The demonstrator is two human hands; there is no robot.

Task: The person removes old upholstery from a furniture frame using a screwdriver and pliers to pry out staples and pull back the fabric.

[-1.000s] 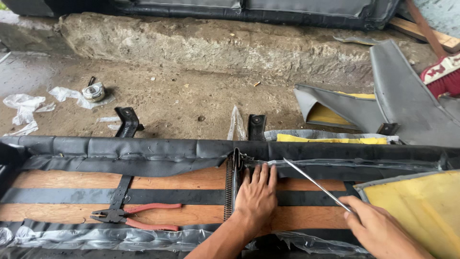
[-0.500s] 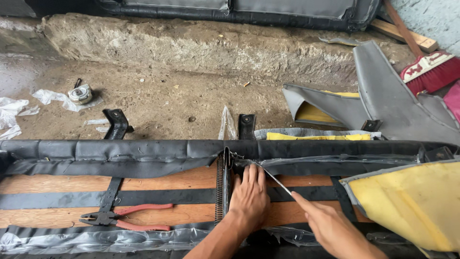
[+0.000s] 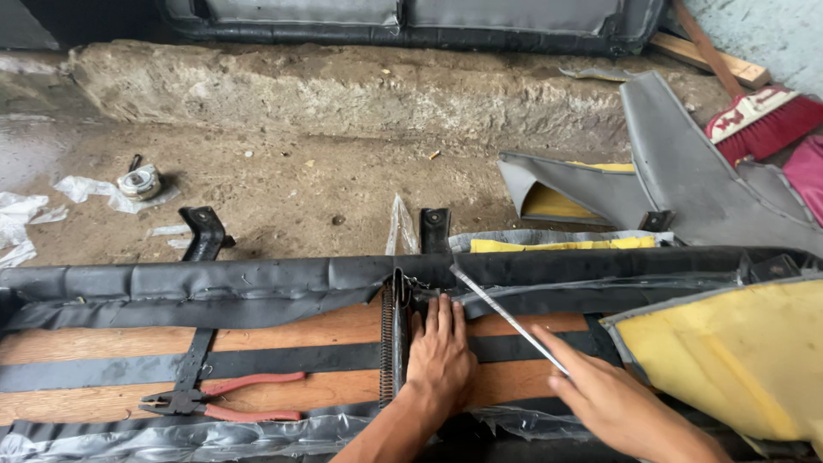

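Head view: right hand (image 3: 613, 403) fingers pinch a metal rod (image 3: 506, 317); left hand (image 3: 439, 356) fingers lie flat beside the spring (image 3: 387, 343)

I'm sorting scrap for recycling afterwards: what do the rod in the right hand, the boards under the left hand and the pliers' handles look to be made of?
Rod: bare metal, thin, grey, glinting. Boards: wood, reddish-brown with visible grain. Pliers: dark metal jaws, handles likely red plastic or rubber sleeves, matte.

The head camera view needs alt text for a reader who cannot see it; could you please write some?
A person's left hand presses flat on a wooden seat frame beside a coil spring, while the right hand holds a thin metal rod angled toward the torn black vinyl cover. Red-handled pliers lie on the frame; yellow foam sits at right.
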